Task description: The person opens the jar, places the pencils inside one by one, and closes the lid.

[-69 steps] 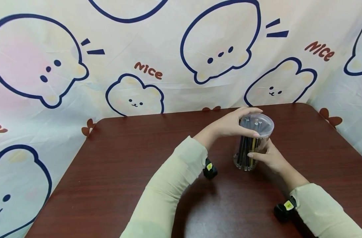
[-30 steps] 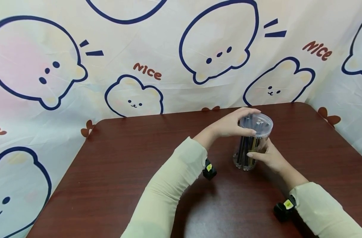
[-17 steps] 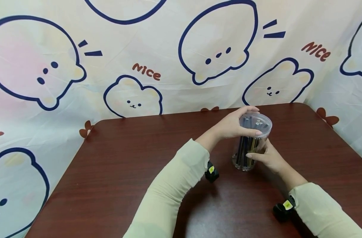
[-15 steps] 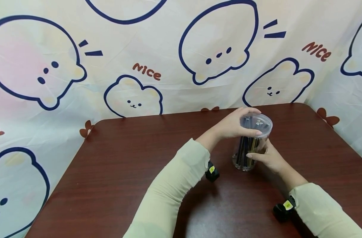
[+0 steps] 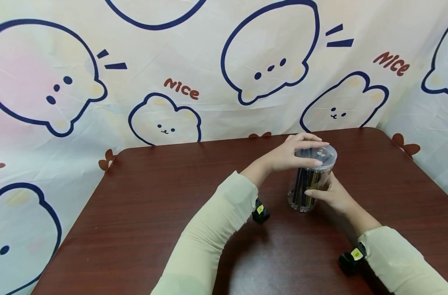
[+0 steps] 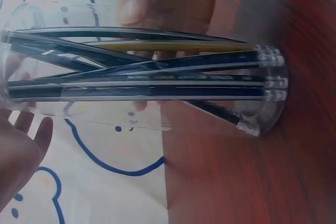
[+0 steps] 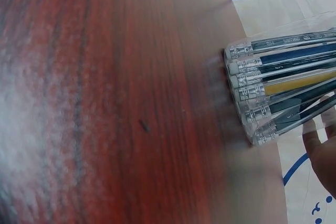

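A clear plastic jar (image 5: 321, 178) stands upright on the table, with a translucent lid (image 5: 329, 155) on its top. Inside lean several dark pencils (image 6: 210, 81) and a yellow pencil (image 6: 168, 46); their eraser ends (image 7: 247, 81) point down at the jar's base. From the left, my left hand (image 5: 281, 157) grips the lid, thumb along the near rim and fingers over the far side. Lower down, my right hand (image 5: 332, 196) holds the jar's body from the right, its thumb across the front. Its other fingers are behind the jar in the head view.
The dark red-brown wooden table (image 5: 172, 213) reaches back to a cloth backdrop (image 5: 209, 49) printed with cartoon bears. A black wrist camera (image 5: 261, 212) hangs at the left cuff and another black camera (image 5: 351, 260) at the right cuff.
My left hand's fingers have shifted on the lid, and now reach further across its top. The right hand and the jar have stayed in place.
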### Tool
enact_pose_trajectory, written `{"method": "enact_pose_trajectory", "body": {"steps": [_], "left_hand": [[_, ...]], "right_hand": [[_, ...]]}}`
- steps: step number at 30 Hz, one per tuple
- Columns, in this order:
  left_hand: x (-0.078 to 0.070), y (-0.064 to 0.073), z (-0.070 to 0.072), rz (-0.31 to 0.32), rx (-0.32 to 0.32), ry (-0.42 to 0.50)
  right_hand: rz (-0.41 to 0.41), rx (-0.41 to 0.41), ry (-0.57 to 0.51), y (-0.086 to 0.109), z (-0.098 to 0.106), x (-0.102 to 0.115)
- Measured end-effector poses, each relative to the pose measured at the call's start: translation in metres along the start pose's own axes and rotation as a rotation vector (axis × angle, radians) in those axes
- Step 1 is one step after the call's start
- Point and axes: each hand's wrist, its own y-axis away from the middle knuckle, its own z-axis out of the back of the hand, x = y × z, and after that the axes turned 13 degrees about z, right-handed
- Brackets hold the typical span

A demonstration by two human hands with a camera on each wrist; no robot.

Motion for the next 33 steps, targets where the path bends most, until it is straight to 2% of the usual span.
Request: {"method": "enact_pose_trajectory", "body": {"steps": [2, 5, 8, 11, 14, 16, 21, 25, 30, 33], "left_hand": [[0.001, 0.0, -0.002, 0.025, -0.025, 0.024], [0.002, -0.001, -0.003, 0.028, -0.044, 0.076], [0.0, -0.001, -0.001, 0.044, -0.016, 0.109], [-0.003, -0.001, 0.005, 0.05, 0.039, 0.059], [-0.005, -0.001, 0.01, 0.048, 0.08, -0.04], [-0.006, -0.001, 0.01, 0.075, 0.079, -0.068], [-0.005, -0.001, 0.006, 0.119, 0.023, -0.031], [-0.004, -0.001, 0.006, 0.108, 0.019, 0.016], [-0.004, 0.002, 0.011, 0.092, 0.079, 0.092], [-0.002, 0.002, 0.01, 0.049, 0.084, 0.059]], "right_hand": [[-0.005, 0.0, 0.002, 0.0, 0.0, 0.0], [-0.018, 0.001, 0.025, 0.0, 0.0, 0.0], [-0.021, -0.007, 0.039, 0.0, 0.0, 0.0], [-0.008, -0.015, 0.038, 0.001, 0.0, 0.0], [0.0, -0.022, 0.019, 0.001, 0.0, 0.0], [-0.002, -0.024, 0.008, 0.001, 0.0, 0.0], [-0.014, -0.015, 0.023, 0.0, 0.0, 0.0], [-0.009, -0.005, 0.037, 0.0, -0.001, 0.0], [0.0, -0.009, 0.059, 0.001, -0.001, -0.001], [-0.014, -0.006, 0.085, 0.002, -0.001, -0.001]]}}
